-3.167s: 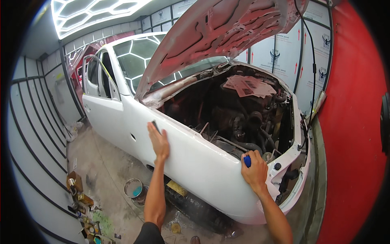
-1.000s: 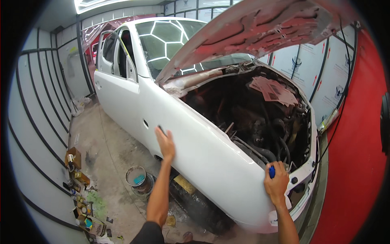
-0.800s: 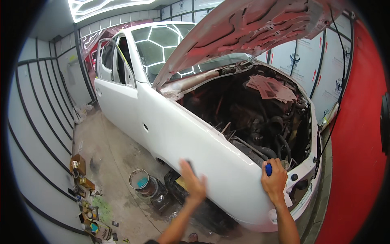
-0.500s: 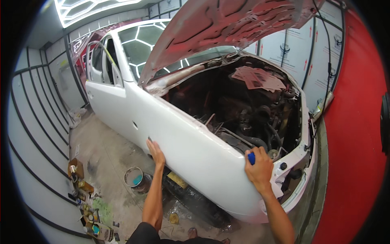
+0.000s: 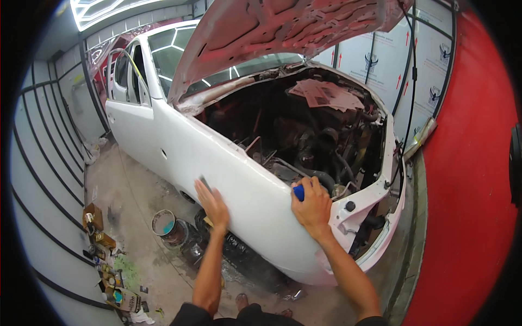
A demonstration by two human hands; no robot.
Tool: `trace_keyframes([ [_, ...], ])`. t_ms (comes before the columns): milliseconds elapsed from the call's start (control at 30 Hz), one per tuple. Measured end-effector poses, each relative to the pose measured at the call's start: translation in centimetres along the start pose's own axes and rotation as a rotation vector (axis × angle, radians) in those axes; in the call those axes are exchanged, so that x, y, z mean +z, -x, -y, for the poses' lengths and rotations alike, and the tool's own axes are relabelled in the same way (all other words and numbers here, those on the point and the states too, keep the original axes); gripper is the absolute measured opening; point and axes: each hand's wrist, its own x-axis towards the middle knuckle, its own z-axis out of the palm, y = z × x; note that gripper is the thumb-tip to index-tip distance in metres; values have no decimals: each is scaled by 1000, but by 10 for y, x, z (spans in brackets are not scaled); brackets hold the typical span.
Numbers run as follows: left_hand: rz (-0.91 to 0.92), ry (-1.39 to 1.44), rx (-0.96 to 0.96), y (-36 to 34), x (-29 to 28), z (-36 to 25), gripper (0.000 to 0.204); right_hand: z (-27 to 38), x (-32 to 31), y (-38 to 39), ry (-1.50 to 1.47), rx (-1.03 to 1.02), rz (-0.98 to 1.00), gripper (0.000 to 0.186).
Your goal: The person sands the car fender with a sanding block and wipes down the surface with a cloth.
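Note:
A white car (image 5: 179,146) stands with its hood (image 5: 283,32) propped up and the engine bay open. My left hand (image 5: 212,204) lies flat on the white front fender (image 5: 244,190), with a small dark strip showing at its fingertips. My right hand (image 5: 312,206) rests on the fender's upper edge near the headlight opening and grips a small blue object (image 5: 298,192), mostly hidden by the fingers.
A paint bucket (image 5: 166,225) with blue residue stands on the dusty floor beside the front wheel. Cans and bottles (image 5: 106,261) lie along the left wall. A red wall (image 5: 473,190) rises on the right, close to the car's nose.
My left hand left the fender, dropped briefly, then went back flat on it, now further up. My right hand kept the blue object at the fender's edge. The view shifted slightly.

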Motion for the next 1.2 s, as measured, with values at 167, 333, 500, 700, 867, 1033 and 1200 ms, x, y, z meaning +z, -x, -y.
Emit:
trace_keyframes([
  [167, 270, -169, 561, 213, 21, -51, 108, 0, -5, -1, -84, -38, 37, 21],
  [333, 50, -22, 96, -8, -3, -48, 85, 6, -9, -2, -72, 3, 22, 20],
  [500, 125, 17, 319, 73, 23, -74, 87, -10, 1, 0, -41, 16, 6, 20],
  [700, 135, -33, 393, 62, 20, -90, 96, -17, -10, 3, -157, 6, -5, 20],
  [867, 17, -14, 128, -25, 6, -50, 79, 1, 0, 4, -127, 35, -2, 19],
  [1033, 372, -3, 567, 161, 25, -104, 102, -1, -18, 0, -184, 49, -18, 16],
  [1200, 108, -25, 174, -46, -16, -47, 82, 13, -7, 0, -122, 103, -16, 25],
])
